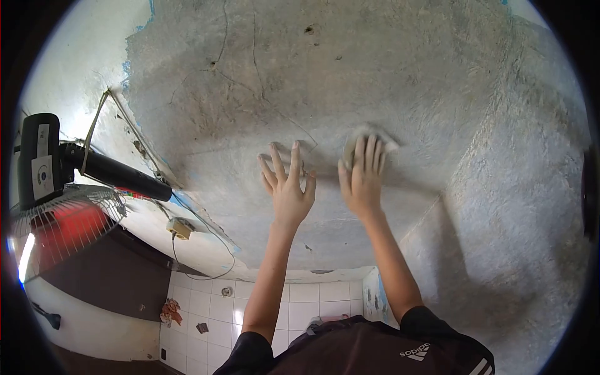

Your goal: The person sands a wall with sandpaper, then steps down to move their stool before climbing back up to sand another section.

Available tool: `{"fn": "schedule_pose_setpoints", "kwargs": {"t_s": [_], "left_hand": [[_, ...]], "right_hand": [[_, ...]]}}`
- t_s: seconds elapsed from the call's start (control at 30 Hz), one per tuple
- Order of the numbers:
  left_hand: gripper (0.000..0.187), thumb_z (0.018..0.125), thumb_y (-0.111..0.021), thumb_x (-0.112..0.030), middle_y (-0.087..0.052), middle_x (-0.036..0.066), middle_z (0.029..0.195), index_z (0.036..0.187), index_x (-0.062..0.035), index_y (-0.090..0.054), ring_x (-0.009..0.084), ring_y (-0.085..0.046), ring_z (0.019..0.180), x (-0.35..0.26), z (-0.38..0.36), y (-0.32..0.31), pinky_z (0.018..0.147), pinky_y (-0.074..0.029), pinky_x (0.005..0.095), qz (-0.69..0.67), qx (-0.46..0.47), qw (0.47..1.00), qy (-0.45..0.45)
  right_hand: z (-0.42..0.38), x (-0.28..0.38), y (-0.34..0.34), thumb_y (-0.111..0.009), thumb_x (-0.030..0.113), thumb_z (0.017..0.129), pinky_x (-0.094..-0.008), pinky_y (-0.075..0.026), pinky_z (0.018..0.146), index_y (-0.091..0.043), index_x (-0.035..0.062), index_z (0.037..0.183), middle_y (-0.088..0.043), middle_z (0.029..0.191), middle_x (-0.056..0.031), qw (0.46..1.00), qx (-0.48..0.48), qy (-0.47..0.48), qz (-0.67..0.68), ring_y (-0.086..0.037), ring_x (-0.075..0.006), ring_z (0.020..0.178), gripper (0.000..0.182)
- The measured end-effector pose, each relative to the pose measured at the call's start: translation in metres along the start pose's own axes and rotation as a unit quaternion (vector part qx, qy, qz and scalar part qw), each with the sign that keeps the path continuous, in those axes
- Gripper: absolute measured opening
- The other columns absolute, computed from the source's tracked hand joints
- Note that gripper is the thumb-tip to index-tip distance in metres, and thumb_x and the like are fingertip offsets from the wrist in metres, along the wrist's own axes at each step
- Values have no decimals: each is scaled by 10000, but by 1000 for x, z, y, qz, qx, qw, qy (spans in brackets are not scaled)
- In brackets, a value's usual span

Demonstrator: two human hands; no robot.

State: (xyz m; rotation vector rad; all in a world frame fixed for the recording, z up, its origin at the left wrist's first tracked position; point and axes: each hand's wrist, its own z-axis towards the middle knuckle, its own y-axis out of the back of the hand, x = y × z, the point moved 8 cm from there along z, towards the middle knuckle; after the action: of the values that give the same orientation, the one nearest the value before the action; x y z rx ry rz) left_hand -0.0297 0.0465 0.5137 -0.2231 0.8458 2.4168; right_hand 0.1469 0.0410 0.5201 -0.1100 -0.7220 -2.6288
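Under the fingers of my right hand (pixel 364 181) is a pale sheet or pad (pixel 389 141), pressed against the rough grey wall (pixel 400 81); its edges look blurred. My left hand (pixel 288 185) rests on or just over the same wall to the left, fingers spread, holding nothing. Fine cracks and small holes mark the plaster above both hands.
A fan (pixel 69 219) with a black arm juts in at the left. Below it, a socket box (pixel 180 229) with a cable hangs by the wall. White floor tiles (pixel 212 306) lie below, with a crumpled reddish cloth (pixel 170 311). Another wall surface rises at the right.
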Motion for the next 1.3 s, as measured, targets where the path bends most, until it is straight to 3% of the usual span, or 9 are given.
{"fn": "schedule_pose_setpoints", "kwargs": {"t_s": [0.17, 0.37, 0.47, 0.57, 0.63, 0.83, 0.97, 1.1, 1.3], "left_hand": [[722, 974, -603, -394, -34, 260, 1659, 1597, -238, -273, 548, 77, 1488, 23, 7, 11, 1148, -46, 688, 32, 45, 998, 34], [780, 972, -551, -541, 14, 255, 1660, 1611, -241, -218, 543, 131, 1482, 44, 15, 10, 1124, 14, 723, 61, 45, 997, 23], [856, 959, -529, -609, 52, 300, 1641, 1614, -176, -189, 587, 178, 1448, 47, 11, -7, 1075, 54, 770, 69, 47, 996, -18], [948, 935, -528, -663, 68, 357, 1613, 1608, -101, -168, 627, 216, 1412, 52, 11, -20, 1015, 87, 813, 83, 69, 994, -27], [984, 929, -510, -691, 91, 383, 1597, 1604, -68, -157, 631, 249, 1396, 56, 11, -25, 983, 119, 823, 81, 96, 992, -3], [916, 961, -460, -677, 110, 366, 1602, 1609, -99, -168, 605, 294, 1392, 63, 9, -35, 981, 177, 796, 96, 32, 994, -43], [853, 987, -421, -654, 87, 367, 1605, 1611, -126, -180, 607, 280, 1398, 66, 7, -34, 978, 176, 798, 98, 42, 994, -28], [855, 987, -412, -658, 75, 372, 1603, 1611, -124, -177, 615, 274, 1395, 65, 6, -32, 975, 173, 802, 80, 38, 996, -25], [868, 980, -429, -658, 76, 376, 1600, 1608, -111, -183, 618, 277, 1392, 65, 6, -34, 969, 171, 808, 98, 35, 994, -37]], "right_hand": [[-68, 3, -48, -485, 316, 1024, -636, -210, 1158, -307, -83, 1514, -280, 1545, -365, 999, 33, -29, -1, -262, -552, 1432, 657], [30, 19, 7, -433, 346, 1043, -632, -178, 1171, -293, -92, 1519, -264, 1552, -367, 997, -72, -31, -7, -241, -546, 1445, 662], [-5, 25, -25, -413, 360, 1048, -630, -167, 1174, -290, -104, 1514, -260, 1555, -367, 997, -49, -58, -15, -231, -541, 1451, 669], [-73, 25, -70, -414, 357, 1046, -633, -166, 1172, -288, -117, 1508, -262, 1554, -367, 997, -26, -73, -17, -222, -543, 1454, 673], [-74, 26, -71, -413, 356, 1046, -633, -165, 1171, -288, -119, 1507, -263, 1553, -367, 996, -11, -84, -9, -217, -543, 1455, 673], [14, 15, -6, -395, 327, 1041, -624, -146, 1180, -276, -101, 1519, -255, 1556, -368, 992, -95, -78, 15, -201, -538, 1464, 654], [-24, 14, -36, -409, 326, 1035, -633, -140, 1177, -270, -105, 1519, -239, 1560, -371, 993, -73, -94, -8, -187, -546, 1465, 662], [-88, 16, -80, -443, 355, 1025, -648, -132, 1171, -257, -114, 1518, -207, 1558, -394, 996, 18, -86, -8, -167, -563, 1462, 705], [9, 19, -14, -405, 405, 1041, -650, -117, 1174, -251, -117, 1519, -199, 1563, -391, 990, -87, -105, 38, -152, -556, 1470, 724]]}}
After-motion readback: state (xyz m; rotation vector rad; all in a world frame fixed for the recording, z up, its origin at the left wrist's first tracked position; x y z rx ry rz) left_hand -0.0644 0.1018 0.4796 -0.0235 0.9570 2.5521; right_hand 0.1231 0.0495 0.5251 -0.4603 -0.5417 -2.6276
